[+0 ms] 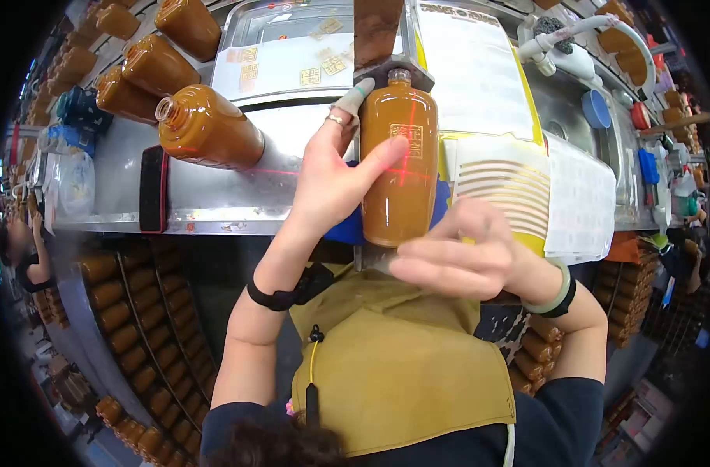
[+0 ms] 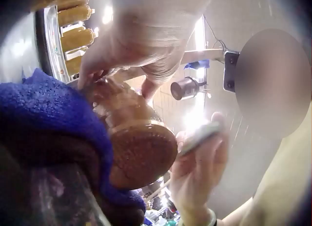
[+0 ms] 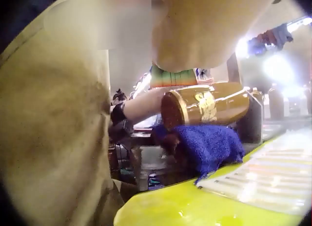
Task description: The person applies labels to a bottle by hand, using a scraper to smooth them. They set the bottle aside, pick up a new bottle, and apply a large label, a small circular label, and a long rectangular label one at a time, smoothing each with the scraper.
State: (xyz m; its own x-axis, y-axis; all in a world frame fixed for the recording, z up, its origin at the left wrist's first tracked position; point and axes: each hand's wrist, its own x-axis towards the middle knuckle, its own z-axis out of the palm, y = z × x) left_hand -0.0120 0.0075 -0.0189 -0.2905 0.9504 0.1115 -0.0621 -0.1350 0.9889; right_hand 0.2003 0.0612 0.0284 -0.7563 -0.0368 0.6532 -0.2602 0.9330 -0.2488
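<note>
A glossy brown bottle [image 1: 399, 198] with a gold square emblem lies neck-away on a blue cloth [image 2: 58, 106], its neck in a metal notch. Red laser lines cross its front. My left hand [image 1: 335, 175] grips the bottle, thumb pressed on the emblem and fingers at its left side near the shoulder. One left finger wears a grey cover and another a ring. Close to the bottle's base is my right hand [image 1: 472, 253], blurred, fingers bent. In the left wrist view a grey-green flat piece [image 2: 200, 138] shows between its fingers; its kind is unclear.
Several brown bottles [image 1: 207, 128] stand on the metal bench at left. Behind them, a tray [image 1: 281, 35] holds gold decals in water. Right of the bottle lie striped sheets [image 1: 503, 187] on a yellow board [image 3: 195, 206]. Farther right is a sink with a white tap [image 1: 538, 50].
</note>
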